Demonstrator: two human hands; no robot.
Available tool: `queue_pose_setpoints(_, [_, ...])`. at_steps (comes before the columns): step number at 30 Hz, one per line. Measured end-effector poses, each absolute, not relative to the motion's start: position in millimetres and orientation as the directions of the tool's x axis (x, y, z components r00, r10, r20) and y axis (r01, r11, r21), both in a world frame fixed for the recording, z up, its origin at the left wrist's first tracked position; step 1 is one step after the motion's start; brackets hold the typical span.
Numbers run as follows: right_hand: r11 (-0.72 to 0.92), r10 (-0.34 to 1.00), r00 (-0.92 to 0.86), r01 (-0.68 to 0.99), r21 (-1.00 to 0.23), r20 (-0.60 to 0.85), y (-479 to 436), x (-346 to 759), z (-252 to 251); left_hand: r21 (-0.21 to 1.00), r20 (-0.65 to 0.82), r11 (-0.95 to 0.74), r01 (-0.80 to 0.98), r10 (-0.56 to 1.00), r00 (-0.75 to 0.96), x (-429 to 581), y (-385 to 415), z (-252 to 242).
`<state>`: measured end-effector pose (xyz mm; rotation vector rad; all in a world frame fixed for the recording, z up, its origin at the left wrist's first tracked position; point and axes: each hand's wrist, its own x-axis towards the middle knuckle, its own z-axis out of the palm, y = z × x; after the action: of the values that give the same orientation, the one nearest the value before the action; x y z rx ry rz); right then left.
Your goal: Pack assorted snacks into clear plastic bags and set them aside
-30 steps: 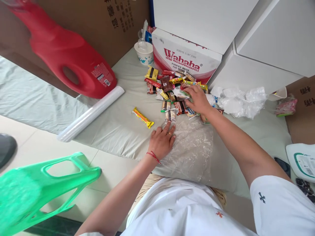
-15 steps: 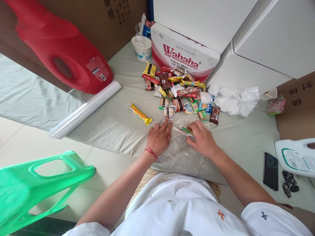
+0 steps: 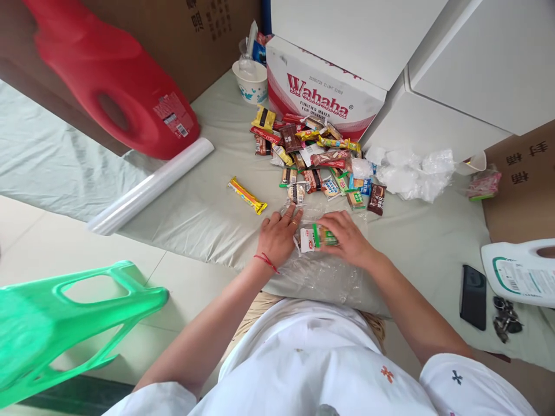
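Observation:
My right hand [image 3: 346, 238] is closed on a small wrapped snack with green ends [image 3: 326, 236], held low over a clear plastic sheet [image 3: 323, 280]. A white-wrapped snack with a red mark [image 3: 307, 240] lies against it on the left. My left hand [image 3: 278, 236] rests flat on the sheet's left side, fingers stretched out, fingertips just short of a wrapped biscuit [image 3: 296, 193]. Beyond both hands spreads a pile of wrapped snack bars [image 3: 329, 159]. One yellow snack bar [image 3: 247, 195] lies apart, left of the pile.
A roll of clear film [image 3: 151, 186] and a red jug [image 3: 117, 86] are at the left. Behind the pile stands a Wahaha box [image 3: 323, 86]. Crumpled clear plastic [image 3: 411, 173], a phone [image 3: 473, 297], keys [image 3: 506, 319] and a white bottle [image 3: 522, 274] are at the right; a green stool [image 3: 82, 329] stands lower left.
My right hand has turned and shifted slightly left, and the green-ended snack now shows flat beside the white-wrapped one. My left hand stays almost in place.

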<state>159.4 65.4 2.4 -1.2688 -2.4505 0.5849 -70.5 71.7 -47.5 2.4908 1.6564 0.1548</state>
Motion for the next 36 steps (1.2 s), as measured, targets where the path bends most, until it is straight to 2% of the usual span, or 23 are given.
queue_pose_setpoints(3, [0.577, 0.754, -0.653, 0.707, -0.410, -0.065, 68.6, 151.2, -6.6, 0.170, 0.005, -0.375, 0.911, 0.925, 0.380, -69.9, 71.3, -46.5])
queue_pose_setpoints(5, [0.571, 0.751, -0.654, 0.713, -0.407, -0.094, 68.9, 154.8, -9.9, 0.175, 0.007, -0.372, 0.912, 0.926, 0.377, -69.4, 71.1, -47.0])
queue_pose_setpoints(12, [0.568, 0.756, -0.654, 0.654, -0.500, 0.002, 70.9, 167.1, 10.2, 0.203, -0.005, -0.363, 0.909, 0.929, 0.371, -69.3, 71.3, -48.4])
queue_pose_setpoints(18, [0.649, 0.698, -0.712, 0.677, -0.346, -0.083, 67.7, 128.3, -11.8, 0.193, 0.007, -0.372, 0.908, 0.926, 0.378, -70.1, 70.8, -48.1])
queue_pose_setpoints(21, [0.665, 0.698, -0.713, 0.680, -0.309, -0.066, 64.1, 130.6, -13.3, 0.179, 0.019, -0.371, 0.911, 0.927, 0.374, -68.9, 70.3, -48.1])
queue_pose_setpoints(26, [0.574, 0.791, -0.610, 0.764, -0.294, -0.040, 59.2, 146.7, 12.4, 0.163, 0.017, -0.363, 0.917, 0.931, 0.366, -67.1, 70.6, -46.8])
queue_pose_setpoints(31, [0.519, 0.837, -0.539, 0.836, -0.180, -0.090, 51.9, 134.8, -0.1, 0.152, 0.042, -0.335, 0.930, 0.942, 0.333, -67.2, 69.1, -47.1])
queue_pose_setpoints(33, [0.511, 0.840, -0.534, 0.837, -0.195, -0.095, 51.3, 133.5, -9.1, 0.139, 0.054, -0.317, 0.938, 0.949, 0.312, -67.8, 67.6, -47.4])
queue_pose_setpoints(36, [0.502, 0.845, -0.534, 0.799, -0.331, -0.008, 58.8, 143.5, -9.4, 0.125, 0.058, -0.321, 0.939, 0.947, 0.316, -69.2, 65.7, -47.9])
